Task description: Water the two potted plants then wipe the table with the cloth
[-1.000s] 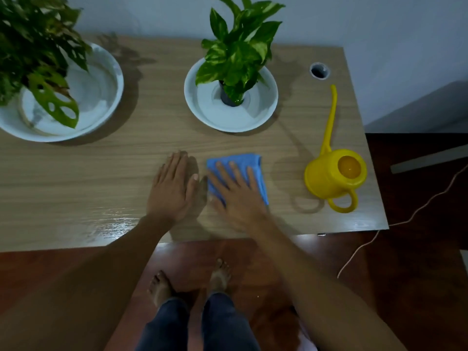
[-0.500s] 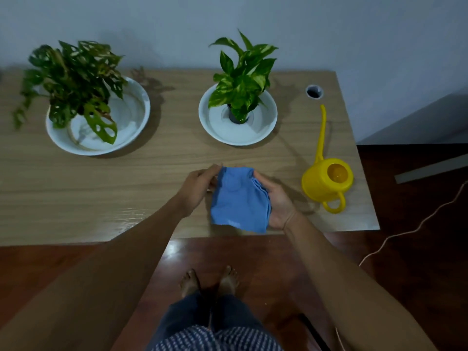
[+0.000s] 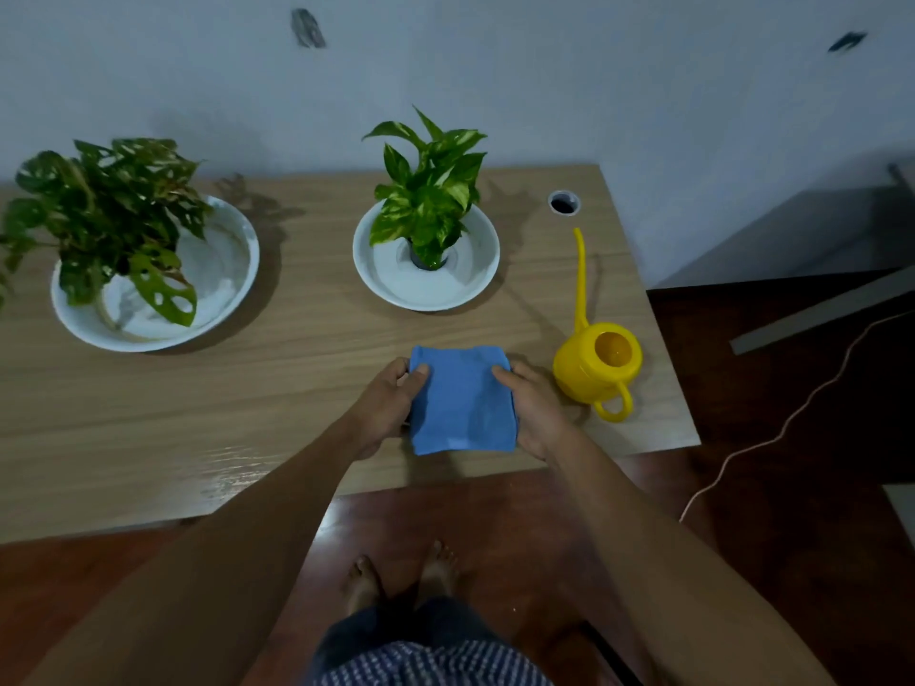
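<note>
**Cloth held folded between both hands, ready for the counter**

The person stands at the near edge of the counter (image 3: pixel 148 413) with the blue cloth (image 3: pixel 463 401) held up in front of them, folded into a neat pad. The left hand (image 3: pixel 391 403) takes its left side and the right hand (image 3: pixel 532 408) its right, so the cloth sits squarely between the two grips. That looks like a tidying hold: both sides are pinched so the layers stay stacked and the pad keeps a flat face to press down with.

Each grip is closed on the cloth. The left thumb lies across the upper left corner and the right thumb across the upper right corner, with the other fingers tucked behind the fabric, out of sight. Whether the lower edge touches the wood or hangs just above it, I cannot tell.

Just to the right of the right grip stands the yellow can (image 3: pixel 596 363), upright, its long spout pointing away toward the wall, in nobody's hand. Beyond the grips, the nearer plant (image 3: pixel 428 190) sits in its white dish (image 3: pixel 426 294); well off to the left is the other plant (image 3: pixel 106 210) in a wider dish (image 3: pixel 223 269). With the can set aside, I'd judge the watering finished and the wiping the part in hand.
</note>
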Demonstrator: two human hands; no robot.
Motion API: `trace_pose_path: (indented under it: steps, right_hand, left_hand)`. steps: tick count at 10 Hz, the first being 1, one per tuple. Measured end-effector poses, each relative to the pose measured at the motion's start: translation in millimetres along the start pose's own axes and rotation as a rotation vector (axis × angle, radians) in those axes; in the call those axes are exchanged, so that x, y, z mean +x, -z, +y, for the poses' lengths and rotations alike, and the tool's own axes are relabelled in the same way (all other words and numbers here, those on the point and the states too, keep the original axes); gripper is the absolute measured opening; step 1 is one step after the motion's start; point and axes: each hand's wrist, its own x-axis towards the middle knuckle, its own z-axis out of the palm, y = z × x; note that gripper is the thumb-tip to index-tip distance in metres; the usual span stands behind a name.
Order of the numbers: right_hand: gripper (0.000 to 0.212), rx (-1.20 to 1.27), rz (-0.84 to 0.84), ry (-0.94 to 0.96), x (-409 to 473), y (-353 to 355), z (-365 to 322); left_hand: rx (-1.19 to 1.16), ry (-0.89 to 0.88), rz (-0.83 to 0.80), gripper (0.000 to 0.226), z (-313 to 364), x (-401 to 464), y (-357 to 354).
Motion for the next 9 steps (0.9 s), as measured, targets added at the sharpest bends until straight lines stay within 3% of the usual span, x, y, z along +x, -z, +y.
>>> trace_pose_path:
  steps: [4, 6, 7, 8, 9]
  right_hand:
    - [0.017, -0.612, 0.315, 0.34, 53, 27, 0]
    - [0.034, -0.831, 0.512, 0.407, 52, 15, 1]
    - [0.044, -0.945, 0.558, 0.493, 38, 4, 6]
    - [0.042, -1.046, 0.586, 0.646, 31, -5, 17]
    - [0.034, -0.91, 0.361, 0.65, 31, -23, 22]
  left_hand:
    - [0.122, 0.045, 0.073, 0.027, -5, 50, -35]
    - [0.209, 0.062, 0.126, 0.028, -2, 58, -43]
    - [0.362, 0.014, 0.202, 0.034, -2, 54, -30]
    - [0.527, -0.037, 0.259, 0.036, -10, 47, -5]
    - [0.67, -0.078, 0.378, 0.042, -22, 43, 28]
